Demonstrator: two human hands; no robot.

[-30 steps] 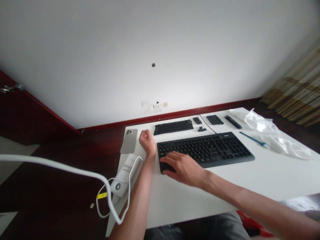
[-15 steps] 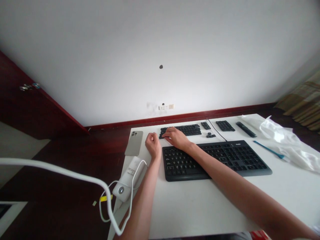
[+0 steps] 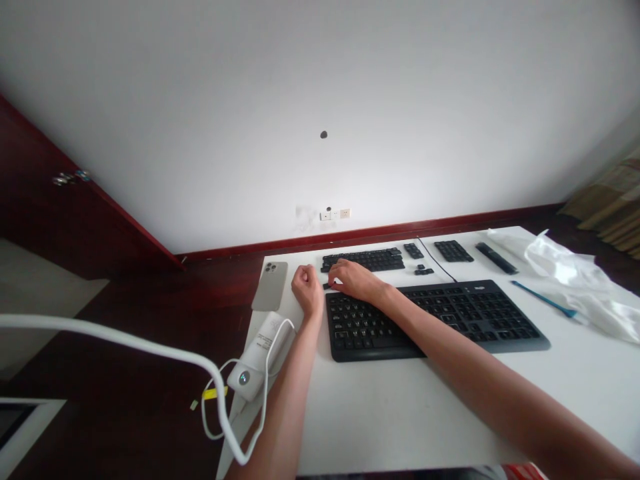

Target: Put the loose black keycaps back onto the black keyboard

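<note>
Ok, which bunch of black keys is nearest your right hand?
The long row of black keycaps, just above your right hand; the smaller groups lie farther right.

The keyboard (image 3: 430, 323) lies on the surface (image 3: 390, 413), right of centre in the frame. Behind it, from left to right, stand a key strip (image 3: 363, 261), a small key cluster (image 3: 413, 251), a numeric key block (image 3: 453, 251) and a slim bar (image 3: 495, 258). A plastic bag (image 3: 565, 270) lies at the right end, with a plastic pick (image 3: 543, 300) before it. Left of the keyboard lies a smartphone (image 3: 270, 285), with a battery pack (image 3: 260, 357) before it at the surface edge. The left hand (image 3: 307, 288) rests between smartphone and keyboard; the right hand (image 3: 356, 280) lies over the keyboard's rear edge.
</note>
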